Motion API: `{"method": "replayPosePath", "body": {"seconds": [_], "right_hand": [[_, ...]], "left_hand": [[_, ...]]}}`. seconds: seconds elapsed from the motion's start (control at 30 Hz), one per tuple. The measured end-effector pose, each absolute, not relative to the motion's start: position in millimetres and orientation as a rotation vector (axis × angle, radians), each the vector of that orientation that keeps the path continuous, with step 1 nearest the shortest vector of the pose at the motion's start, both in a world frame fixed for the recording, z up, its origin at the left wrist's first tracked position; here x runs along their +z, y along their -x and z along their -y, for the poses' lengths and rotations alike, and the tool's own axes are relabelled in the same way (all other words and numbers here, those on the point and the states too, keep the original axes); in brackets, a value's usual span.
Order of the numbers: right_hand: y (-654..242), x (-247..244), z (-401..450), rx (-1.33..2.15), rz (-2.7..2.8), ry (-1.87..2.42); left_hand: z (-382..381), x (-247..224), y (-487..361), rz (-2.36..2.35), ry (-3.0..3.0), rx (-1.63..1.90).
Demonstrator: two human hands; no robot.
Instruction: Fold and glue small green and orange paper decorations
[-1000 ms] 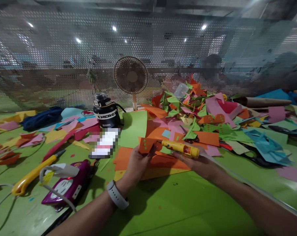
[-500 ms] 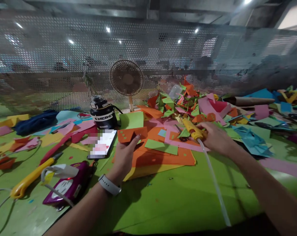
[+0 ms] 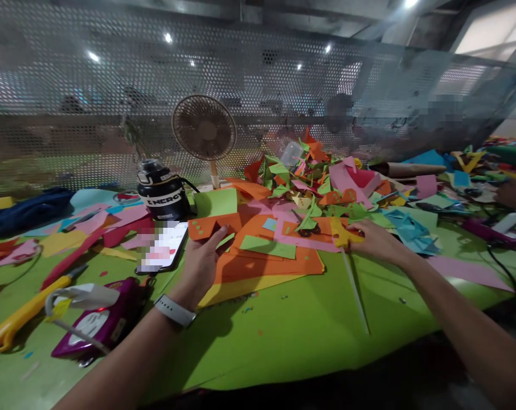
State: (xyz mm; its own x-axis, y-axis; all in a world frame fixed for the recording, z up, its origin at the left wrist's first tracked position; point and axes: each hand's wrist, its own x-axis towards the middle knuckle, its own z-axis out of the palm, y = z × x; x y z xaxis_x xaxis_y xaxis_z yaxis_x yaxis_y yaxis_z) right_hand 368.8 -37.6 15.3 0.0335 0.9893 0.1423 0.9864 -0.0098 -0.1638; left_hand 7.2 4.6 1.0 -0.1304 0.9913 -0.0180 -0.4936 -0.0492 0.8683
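Observation:
My left hand [image 3: 200,267], with a white-banded watch on its wrist, is closed on a folded orange paper piece [image 3: 213,226] marked with small green dots. The thumb lies over its right part. My right hand [image 3: 371,242] is closed around a yellow glue gun [image 3: 342,234]. A long translucent glue stick [image 3: 355,293] sticks out of its back, towards me. Between the hands lie orange sheets [image 3: 262,267], with a green paper strip [image 3: 269,246] on top. The glue gun's tip is hard to make out against the paper.
A phone [image 3: 169,250], a black bottle [image 3: 162,196] and a fan [image 3: 205,128] stand left of centre. A purple power strip [image 3: 123,310] and a corded yellow tool [image 3: 31,310] lie at the near left. Paper scraps [image 3: 313,171] pile up before a perforated metal screen [image 3: 275,85].
The view has swung to the right, so things sit further left. The glue gun has turned, with its body now shorter in view. The left hand still holds the folded orange paper.

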Motion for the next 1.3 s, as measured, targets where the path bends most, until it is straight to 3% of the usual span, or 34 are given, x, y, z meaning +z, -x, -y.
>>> {"method": "replayPosePath", "body": {"seconds": [0.27, 0.43, 0.67, 0.83, 1.07, 1.3], "right_hand": [[-377.6, 24.4, 39.5, 0.152, 2.247, 2.073], [-339.8, 40.2, 38.9, -0.051, 2.199, 1.964], [-239.6, 12.5, 33.6, 0.501, 2.589, 1.494], [-219.9, 9.5, 43.9, 0.765, 2.738, 1.282], [-234.7, 11.6, 3.0, 0.27, 2.59, 1.372], [-226.6, 3.4, -1.0, 0.071, 2.682, 1.418]], "left_hand": [[-12.8, 6.3, 0.5, -0.864, -0.688, 1.591], [-14.8, 10.0, 2.6, -0.862, -0.659, 1.611], [-14.6, 10.3, 3.2, -0.861, -0.628, 1.604], [-13.1, 8.5, 1.7, -0.871, -0.605, 1.562], [-9.8, 6.3, -1.1, -0.879, -0.615, 1.509], [-6.8, 7.3, -3.9, -0.9, -0.604, 1.46]]}}
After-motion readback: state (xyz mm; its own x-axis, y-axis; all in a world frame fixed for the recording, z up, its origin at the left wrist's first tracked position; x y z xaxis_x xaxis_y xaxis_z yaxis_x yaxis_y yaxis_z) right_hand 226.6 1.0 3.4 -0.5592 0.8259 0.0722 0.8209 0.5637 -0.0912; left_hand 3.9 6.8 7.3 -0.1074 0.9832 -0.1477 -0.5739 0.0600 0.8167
